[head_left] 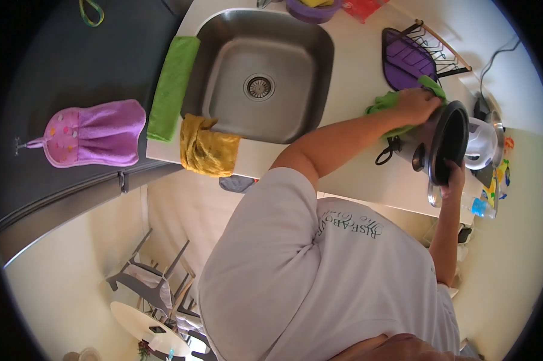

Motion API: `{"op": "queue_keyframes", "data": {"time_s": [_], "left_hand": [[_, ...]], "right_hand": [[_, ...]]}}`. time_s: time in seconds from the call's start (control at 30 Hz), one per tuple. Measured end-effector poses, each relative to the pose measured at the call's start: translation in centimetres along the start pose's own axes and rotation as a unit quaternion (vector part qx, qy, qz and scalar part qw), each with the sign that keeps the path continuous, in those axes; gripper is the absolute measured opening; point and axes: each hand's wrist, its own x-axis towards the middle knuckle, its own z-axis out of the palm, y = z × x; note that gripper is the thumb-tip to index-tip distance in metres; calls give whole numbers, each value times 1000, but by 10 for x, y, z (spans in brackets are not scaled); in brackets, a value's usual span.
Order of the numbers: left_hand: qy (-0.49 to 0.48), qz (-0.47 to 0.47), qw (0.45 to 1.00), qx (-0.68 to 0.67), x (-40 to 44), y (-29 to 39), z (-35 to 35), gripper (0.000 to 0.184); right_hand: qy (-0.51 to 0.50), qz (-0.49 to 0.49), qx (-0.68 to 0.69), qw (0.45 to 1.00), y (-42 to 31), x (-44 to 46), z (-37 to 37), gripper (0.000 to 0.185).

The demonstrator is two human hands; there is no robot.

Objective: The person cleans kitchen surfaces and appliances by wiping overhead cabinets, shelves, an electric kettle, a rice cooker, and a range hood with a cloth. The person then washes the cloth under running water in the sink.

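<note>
We have a dark round pan (449, 138) over the counter (352, 165), near a wire rack (444, 47). Our right hand (455, 178) grips its rim. Our left hand (418, 105) is closed on a green cloth (382, 108) beside it. A gold cloth (208, 150) is by the sink (232, 63).

a pinkish towel (97, 135) is hanging from a hook (20, 145) and a mustard cloth (208, 149) is draping over the desk (354, 72) edge

Pale yellowish wall (533, 192), beige floor (178, 198), grey chairs (127, 281) beside a light rounded table (127, 316)
</note>
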Motion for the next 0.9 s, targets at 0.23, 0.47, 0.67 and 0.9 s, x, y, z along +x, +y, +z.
{"op": "queue_keyframes", "data": {"time_s": [0.23, 0.47, 0.67, 0.9], "left_hand": [[26, -123, 990, -67, 5, -47, 46, 24], [100, -310, 899, -294, -43, 29, 41, 43], [-8, -234, 969, 82, -92, 79, 38, 43], [230, -256, 923, -173, -91, 52, 56, 35]], "right_hand": [[13, -28, 21, 999, 1, 17, -10, 46], [95, -18, 57, 994, -12, 4, 17, 54], [124, -41, 40, 991, -5, 12, 25, 48], [154, -62, 21, 986, -14, -3, 49, 52]]}}
